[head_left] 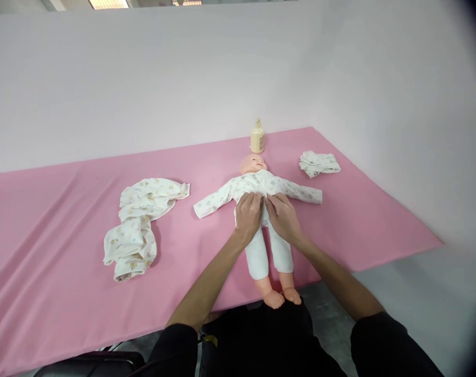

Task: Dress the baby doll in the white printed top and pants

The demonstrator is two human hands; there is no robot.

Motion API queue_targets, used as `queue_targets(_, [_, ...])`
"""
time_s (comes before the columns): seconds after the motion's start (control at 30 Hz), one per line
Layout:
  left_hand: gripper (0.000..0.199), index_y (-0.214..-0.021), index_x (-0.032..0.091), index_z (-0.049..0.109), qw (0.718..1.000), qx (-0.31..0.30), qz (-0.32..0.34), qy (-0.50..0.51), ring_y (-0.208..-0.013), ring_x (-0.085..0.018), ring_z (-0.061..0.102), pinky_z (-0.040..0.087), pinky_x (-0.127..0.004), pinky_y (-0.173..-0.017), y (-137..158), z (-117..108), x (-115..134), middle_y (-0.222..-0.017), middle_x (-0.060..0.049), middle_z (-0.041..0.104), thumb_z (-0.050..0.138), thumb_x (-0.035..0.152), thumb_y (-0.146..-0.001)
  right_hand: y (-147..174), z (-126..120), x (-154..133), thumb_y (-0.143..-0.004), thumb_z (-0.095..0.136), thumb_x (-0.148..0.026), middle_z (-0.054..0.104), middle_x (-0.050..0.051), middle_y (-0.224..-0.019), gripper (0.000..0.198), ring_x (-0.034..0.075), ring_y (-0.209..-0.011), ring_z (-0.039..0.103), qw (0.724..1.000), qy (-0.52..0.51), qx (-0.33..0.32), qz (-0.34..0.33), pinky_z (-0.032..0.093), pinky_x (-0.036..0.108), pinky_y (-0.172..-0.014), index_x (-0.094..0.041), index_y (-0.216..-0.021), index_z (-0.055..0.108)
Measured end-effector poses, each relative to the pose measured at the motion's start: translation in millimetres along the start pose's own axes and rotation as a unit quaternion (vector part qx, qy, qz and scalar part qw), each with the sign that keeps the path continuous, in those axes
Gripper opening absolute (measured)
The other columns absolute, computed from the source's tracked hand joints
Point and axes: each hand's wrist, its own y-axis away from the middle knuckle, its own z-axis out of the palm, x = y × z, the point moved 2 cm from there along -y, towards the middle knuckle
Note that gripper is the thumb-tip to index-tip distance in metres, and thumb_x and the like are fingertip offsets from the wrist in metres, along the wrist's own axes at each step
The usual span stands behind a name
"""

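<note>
A baby doll (263, 284) lies on its back, head away from me and feet at the table's near edge. It wears a white long-sleeved baby top (222, 195) with a small print, its sleeves spread out to both sides. White cloth covers its legs down to the shins. My left hand (249, 215) and my right hand (283, 217) meet over the doll's belly, fingers closed in a pinch on the front of the top. What exactly sits between the fingertips is hidden.
Crumpled printed baby clothes (138, 230) lie to the left on the pink tablecloth (69, 262). Behind the doll's head stands a cream pump bottle (257, 137). A folded printed cloth (319, 163) rests at the back right. White walls (163, 78) rise behind and to the right.
</note>
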Motion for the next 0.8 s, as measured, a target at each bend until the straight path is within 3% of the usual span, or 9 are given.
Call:
queue_targets(0.2, [0.025,-0.080,0.018,0.056,1.000,0.000,0.013,-0.009,-0.073,-0.019,0.051,0.041,-0.033,-0.070,1,0,0,-0.072,-0.004,0.056,0.041,0.010,-0.097,2,5,2,-0.101,0.031,-0.024,0.062,0.013,-0.105,0.041,0.028,-0.102,0.056,1.000,-0.004,-0.005,0.002,0.048,0.042,-0.089,-0.016,-0.129,0.060])
queue_targets(0.37, [0.023,-0.084,0.018,0.058,1.000,-0.008,0.008,0.005,-0.074,-0.020,0.052,0.042,-0.033,-0.070,3,1,-1,-0.074,-0.005,0.057,0.041,0.010,-0.097,5,6,6,-0.094,0.033,-0.015,0.061,0.012,-0.104,0.050,0.028,-0.101,0.055,0.999,0.029,-0.034,-0.013,0.049,0.042,-0.086,-0.017,-0.139,0.054])
queue_targets(0.6, [0.018,-0.089,0.018,0.059,1.000,-0.006,0.021,-0.009,-0.077,-0.020,0.055,0.043,-0.033,-0.071,4,3,-2,-0.077,-0.004,0.060,0.044,0.011,-0.096,-4,-2,11,-0.094,0.035,-0.017,0.061,0.011,-0.096,0.043,0.025,-0.091,0.058,0.998,-0.022,-0.059,-0.015,0.049,0.040,-0.085,-0.015,-0.125,0.064])
queue_targets(0.8, [0.019,-0.091,0.018,0.060,1.000,-0.014,0.021,0.006,-0.081,-0.020,0.055,0.043,-0.034,-0.073,4,1,-1,-0.081,-0.005,0.061,0.044,0.010,-0.097,-2,-7,7,-0.094,0.043,-0.023,0.067,0.008,-0.098,0.034,0.020,-0.089,0.062,0.995,-0.086,0.040,-0.009,0.050,0.035,-0.083,-0.021,-0.109,0.074])
